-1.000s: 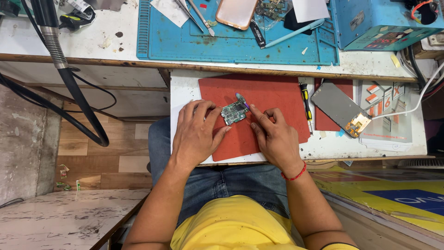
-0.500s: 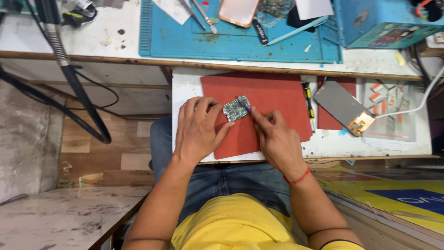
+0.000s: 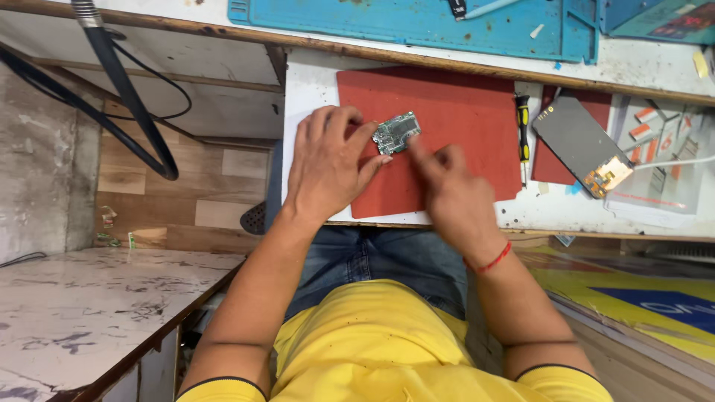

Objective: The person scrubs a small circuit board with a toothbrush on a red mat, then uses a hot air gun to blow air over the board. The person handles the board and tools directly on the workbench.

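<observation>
Holding a small green circuit board (image 3: 396, 132) against a red work mat (image 3: 454, 134), the person sits at a pull-out white desk (image 3: 309, 89) and works with both bare hands. The left hand (image 3: 328, 164) lies flat on the mat, its fingers (image 3: 365, 138) spread and closed on the board's near-left edge, steadying it. The right hand (image 3: 454, 197) is blurred; its fingers (image 3: 421, 152) seem drawn together just right of the board, at or close to its edge, and I cannot tell whether they pinch a small tool or part. A red thread band (image 3: 491, 260) circles that wrist.

The step in hand looks like fine work on the bare board, perhaps prying or seating a small part. The next move likely calls for a steady left-hand hold and a light, exact touch from the right, since the board is small and could slide.

Right of the right-hand fingers lie a yellow-and-black screwdriver (image 3: 523, 126), then a dark phone screen panel (image 3: 577, 141) with an orange flex end. Beyond that, farther right, sits a pale printed sheet (image 3: 655, 171) with small red and white rectangles. Above the fingers, a blue mat (image 3: 417, 26) covers the upper desk. Below and right, a yellow sign board (image 3: 633, 294) shows a dark blue patch.
</observation>
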